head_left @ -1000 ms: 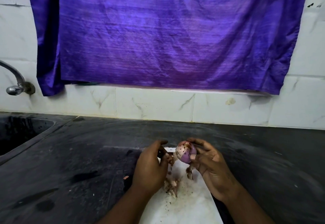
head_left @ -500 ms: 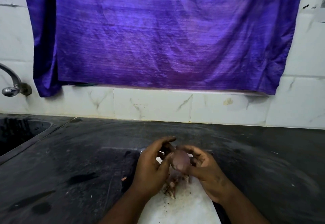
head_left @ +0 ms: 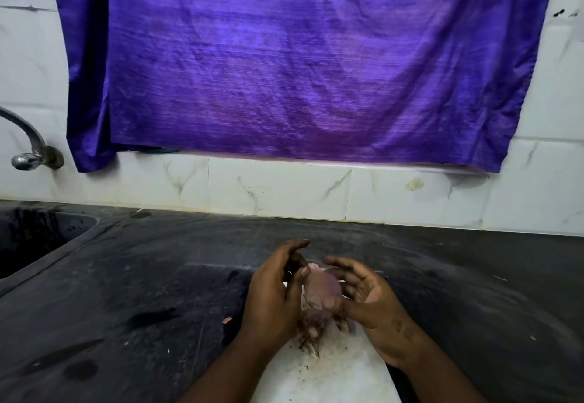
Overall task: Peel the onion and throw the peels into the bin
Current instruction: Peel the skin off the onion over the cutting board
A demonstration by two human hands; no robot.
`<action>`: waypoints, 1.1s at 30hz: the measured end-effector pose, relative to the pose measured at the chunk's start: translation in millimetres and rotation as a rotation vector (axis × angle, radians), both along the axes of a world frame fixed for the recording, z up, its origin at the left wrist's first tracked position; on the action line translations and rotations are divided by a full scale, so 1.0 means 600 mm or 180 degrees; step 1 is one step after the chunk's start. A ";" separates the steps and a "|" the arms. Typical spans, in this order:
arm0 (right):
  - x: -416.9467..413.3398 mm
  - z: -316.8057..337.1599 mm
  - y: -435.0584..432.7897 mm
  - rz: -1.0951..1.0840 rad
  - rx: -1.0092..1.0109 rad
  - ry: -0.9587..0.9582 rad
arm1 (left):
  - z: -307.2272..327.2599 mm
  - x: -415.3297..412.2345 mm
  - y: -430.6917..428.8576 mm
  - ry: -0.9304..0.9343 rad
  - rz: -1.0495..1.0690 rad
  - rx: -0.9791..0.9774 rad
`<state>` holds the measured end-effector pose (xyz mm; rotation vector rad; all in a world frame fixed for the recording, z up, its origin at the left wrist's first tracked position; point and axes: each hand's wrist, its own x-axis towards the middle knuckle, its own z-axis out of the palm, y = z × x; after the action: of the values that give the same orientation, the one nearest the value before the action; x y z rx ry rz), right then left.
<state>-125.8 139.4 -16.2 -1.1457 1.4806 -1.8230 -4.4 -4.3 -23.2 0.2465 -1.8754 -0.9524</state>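
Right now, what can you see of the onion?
The onion is round, pale pinkish-purple and blurred, with a light flap of skin at its top. It is held above the white board between the left hand, whose thumb touches its side, and the right hand, curled round it.

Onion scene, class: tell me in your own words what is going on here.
A person holds a pinkish onion in both bare hands above a white board on a dark counter. The right hand cradles it from the side, thumb on it. The left hand has its thumb against the onion's top, apparently working at the skin. Loose peels lie on the board beneath. No bin is in view, so the peels are not yet thrown away.
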 end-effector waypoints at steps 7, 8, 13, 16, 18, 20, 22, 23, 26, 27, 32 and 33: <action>-0.001 0.000 -0.003 0.0083 -0.0039 -0.0049 | 0.001 0.001 -0.003 -0.0044 0.0083 0.0074; 0.000 0.001 -0.004 0.0094 -0.0043 -0.0040 | 0.000 0.000 -0.004 -0.0055 0.0106 0.0062; -0.002 -0.002 -0.002 0.0198 -0.0061 -0.0039 | -0.003 -0.002 -0.008 -0.0068 0.0252 0.0082; -0.003 0.000 0.000 0.0284 -0.0099 -0.0111 | -0.005 -0.003 -0.020 -0.0049 0.0598 0.0270; -0.004 0.001 0.000 0.0275 -0.0119 -0.0112 | -0.007 -0.001 -0.021 -0.0183 0.0645 0.0206; -0.007 -0.003 -0.002 0.0214 -0.0139 -0.0128 | -0.009 0.000 -0.017 -0.0327 0.0616 0.0047; -0.008 -0.004 -0.003 0.0139 -0.0151 -0.0169 | -0.012 0.000 -0.016 -0.0431 0.0676 -0.0018; -0.010 -0.005 -0.004 0.0104 -0.0157 -0.0176 | -0.013 0.000 -0.018 -0.0491 0.0727 -0.0030; -0.010 -0.002 -0.005 -0.0002 -0.0232 -0.0301 | -0.018 -0.005 -0.026 -0.0730 0.0875 0.0039; -0.010 -0.001 -0.005 -0.0015 -0.0264 -0.0362 | -0.022 -0.006 -0.028 -0.0816 0.0910 0.0086; -0.013 0.001 -0.002 -0.0051 -0.0432 -0.0772 | -0.031 -0.005 -0.035 -0.1102 0.1031 0.0076; -0.012 0.002 -0.002 -0.0066 -0.0435 -0.0797 | -0.030 -0.004 -0.034 -0.1145 0.1045 0.0049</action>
<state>-133.1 138.5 -15.3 -0.9254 1.2461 -2.0247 -6.9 -24.4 -41.3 0.7525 -2.0661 -0.7302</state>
